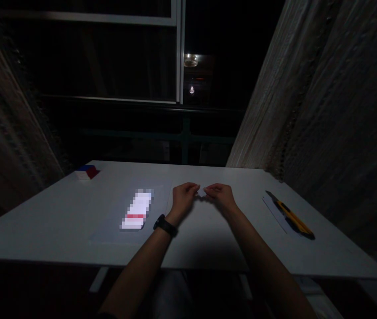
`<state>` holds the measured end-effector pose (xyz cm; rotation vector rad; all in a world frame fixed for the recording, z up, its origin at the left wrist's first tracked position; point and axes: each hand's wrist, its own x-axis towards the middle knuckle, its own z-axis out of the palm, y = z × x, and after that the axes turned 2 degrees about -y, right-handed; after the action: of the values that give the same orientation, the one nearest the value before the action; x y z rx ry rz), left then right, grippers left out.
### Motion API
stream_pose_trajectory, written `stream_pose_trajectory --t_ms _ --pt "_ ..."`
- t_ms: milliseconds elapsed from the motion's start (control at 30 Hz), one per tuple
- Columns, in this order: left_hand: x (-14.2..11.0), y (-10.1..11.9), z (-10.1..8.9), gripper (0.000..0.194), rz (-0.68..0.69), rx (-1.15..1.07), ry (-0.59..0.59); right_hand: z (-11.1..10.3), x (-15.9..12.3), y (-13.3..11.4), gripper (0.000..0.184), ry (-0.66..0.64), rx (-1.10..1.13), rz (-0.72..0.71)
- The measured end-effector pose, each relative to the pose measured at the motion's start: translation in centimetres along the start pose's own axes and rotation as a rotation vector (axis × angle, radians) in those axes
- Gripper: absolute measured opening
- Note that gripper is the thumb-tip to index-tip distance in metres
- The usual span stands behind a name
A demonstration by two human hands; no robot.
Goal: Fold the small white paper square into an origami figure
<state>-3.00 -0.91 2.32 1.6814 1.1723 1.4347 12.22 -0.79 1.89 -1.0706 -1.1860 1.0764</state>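
My left hand (183,198) and my right hand (221,196) meet over the middle of a white table (59,221). Both pinch a small white piece of paper (201,192) between their fingertips, just above the tabletop. A black watch (165,225) sits on my left wrist. The room is dim, so the paper's shape is hard to make out.
A bright white sheet with a red band (136,210) lies left of my hands. A yellow and black utility knife (291,215) rests on a white strip at the right. A small red, blue and white block (87,172) sits at the far left corner. Curtains hang on both sides.
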Motion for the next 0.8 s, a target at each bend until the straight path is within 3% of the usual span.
stream_pose_trajectory --t_ms 67,200,267,367,500,667,800 --pt "0.0 0.0 0.1 0.028 -0.041 -0.059 -0.014 -0.1 -0.1 -0.1 0.03 0.006 -0.007 -0.001" --pt "0.0 -0.3 0.4 0.046 -0.136 -0.256 -0.148 -0.1 -0.1 0.0 0.03 0.014 0.012 -0.031" --pt "0.0 -0.4 0.6 0.04 -0.196 -0.347 -0.183 -0.2 -0.1 0.2 0.029 0.016 0.014 -0.05" --pt "-0.2 -0.5 0.8 0.027 -0.293 -0.482 -0.176 -0.2 0.0 0.3 0.029 0.011 0.012 -0.053" --pt "-0.2 -0.6 0.9 0.029 -0.355 -0.574 -0.132 -0.2 -0.1 0.3 0.033 -0.003 0.054 -0.032" --pt "0.2 -1.7 1.1 0.027 -0.285 -0.456 -0.042 0.1 -0.1 0.9 0.036 -0.027 0.065 0.03" --pt "0.2 -1.7 0.7 0.024 -0.084 -0.165 -0.036 1.1 -0.3 1.1 0.041 -0.028 0.079 0.09"
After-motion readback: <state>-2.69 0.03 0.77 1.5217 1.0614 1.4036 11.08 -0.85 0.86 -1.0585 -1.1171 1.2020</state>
